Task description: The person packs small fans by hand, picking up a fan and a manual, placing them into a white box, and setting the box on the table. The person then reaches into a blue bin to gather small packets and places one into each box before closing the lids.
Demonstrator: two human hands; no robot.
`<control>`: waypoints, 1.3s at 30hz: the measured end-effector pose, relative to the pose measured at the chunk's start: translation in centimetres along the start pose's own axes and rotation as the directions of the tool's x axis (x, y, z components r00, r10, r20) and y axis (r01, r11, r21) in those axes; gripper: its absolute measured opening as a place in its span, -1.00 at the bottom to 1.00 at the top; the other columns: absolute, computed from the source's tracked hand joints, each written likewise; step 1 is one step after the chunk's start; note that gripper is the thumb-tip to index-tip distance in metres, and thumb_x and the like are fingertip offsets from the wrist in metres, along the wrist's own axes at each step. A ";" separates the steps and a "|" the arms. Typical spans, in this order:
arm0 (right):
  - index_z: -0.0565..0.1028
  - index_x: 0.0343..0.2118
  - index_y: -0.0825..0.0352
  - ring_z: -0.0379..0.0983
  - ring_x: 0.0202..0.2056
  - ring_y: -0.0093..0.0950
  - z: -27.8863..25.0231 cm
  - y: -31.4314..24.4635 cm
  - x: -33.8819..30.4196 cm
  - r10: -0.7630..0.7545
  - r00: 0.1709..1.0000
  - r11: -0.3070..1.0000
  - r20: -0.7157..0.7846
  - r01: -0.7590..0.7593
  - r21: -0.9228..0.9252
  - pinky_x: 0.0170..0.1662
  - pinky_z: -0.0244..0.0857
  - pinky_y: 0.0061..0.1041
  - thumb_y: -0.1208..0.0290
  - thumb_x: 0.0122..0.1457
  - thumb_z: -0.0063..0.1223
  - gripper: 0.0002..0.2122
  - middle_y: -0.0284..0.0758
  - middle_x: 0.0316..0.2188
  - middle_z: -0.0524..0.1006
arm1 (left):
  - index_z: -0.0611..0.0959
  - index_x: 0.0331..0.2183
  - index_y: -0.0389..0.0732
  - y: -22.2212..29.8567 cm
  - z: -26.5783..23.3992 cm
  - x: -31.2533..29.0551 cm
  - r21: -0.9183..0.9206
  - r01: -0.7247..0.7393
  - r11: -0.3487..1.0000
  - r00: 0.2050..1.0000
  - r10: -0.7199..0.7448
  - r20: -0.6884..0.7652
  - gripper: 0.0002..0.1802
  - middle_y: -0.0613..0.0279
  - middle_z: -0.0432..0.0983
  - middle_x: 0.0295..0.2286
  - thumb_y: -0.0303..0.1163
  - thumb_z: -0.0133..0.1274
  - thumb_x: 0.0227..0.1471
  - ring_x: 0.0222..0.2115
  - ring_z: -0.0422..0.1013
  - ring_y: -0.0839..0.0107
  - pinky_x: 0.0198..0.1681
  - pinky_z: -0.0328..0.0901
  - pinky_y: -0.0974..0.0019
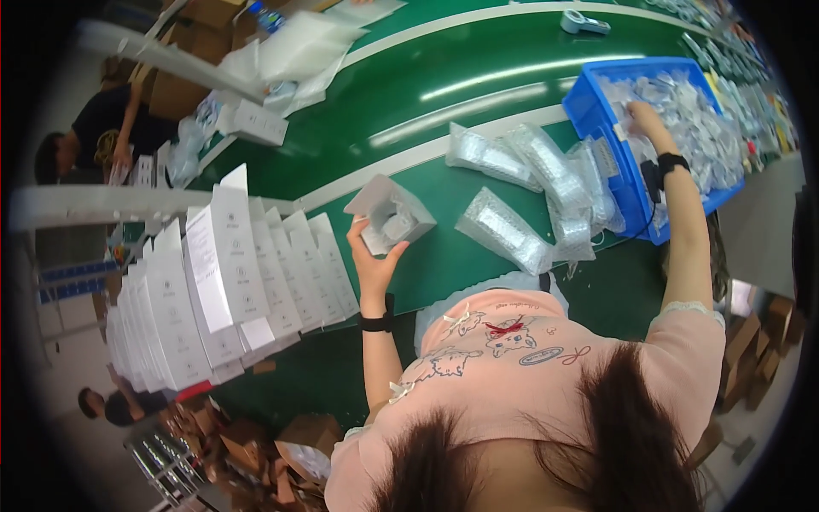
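- An open white box (415,220) was in the left grip (374,271), fingers round its left side, thumb on the near side. It sat tilted, w/ mouth up & a flap raised; pale see-through contents, too unclear to ID.
- The right grip (647,119), well right of the left grip, reached over the rim of a blue bin (583,104) into small clear bags (691,128); couldn't tell if it had closed on one.
- Box handling: looked like thin card, so prob. light, fairly stiff at the folds, easy to dent. Best hold: side walls near a corner, much as the left grip had it, mouth & flap kept free.
- Bag handling: prob. light, soft, slippery; a pinch on a loose edge seemed best.
- Bubble-wrapped pkts (505,229) lay btwn the two grips, some overlapping; prob. springy outside, best held round the middle.
- Edges: rows of white boxes (171,316) stood just left of the left grip. A pale strip (384,165) ran beyond it; the near edge of the worktop (452,264) was close to the pink top (512,367).
- Room: green worktop showed btwn the held box & pkts, so a short move to the left grip's right looked OK; leftward would prob. bump the rows.
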State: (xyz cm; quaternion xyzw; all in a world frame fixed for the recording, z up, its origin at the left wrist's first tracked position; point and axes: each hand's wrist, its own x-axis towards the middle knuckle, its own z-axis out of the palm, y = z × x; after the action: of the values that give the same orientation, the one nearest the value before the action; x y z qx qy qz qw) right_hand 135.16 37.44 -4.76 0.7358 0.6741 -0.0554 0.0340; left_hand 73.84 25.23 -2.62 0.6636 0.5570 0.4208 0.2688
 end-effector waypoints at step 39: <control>-0.32 0.18 0.24 -0.13 0.18 -0.28 -0.2 -43.2 -8.1 -0.702 0.681 0.116 -0.210 0.400 0.909 0.17 -0.18 -0.36 0.32 -0.38 0.37 0.14 -0.10 0.17 -0.11 | 0.35 -0.02 -0.19 13.4 -17.6 2.5 0.922 0.346 0.177 0.930 -0.199 -0.311 -0.43 -0.04 0.07 0.06 -0.49 0.05 -0.16 0.07 0.01 -0.02 0.03 -0.11 -0.10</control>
State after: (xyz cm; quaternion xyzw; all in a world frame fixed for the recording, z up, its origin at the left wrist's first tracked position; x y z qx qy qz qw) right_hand 91.45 33.34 -2.44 0.2984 0.7358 -0.5246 -0.3071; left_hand 65.71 22.56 17.93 0.5489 0.8195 -0.0298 -0.1619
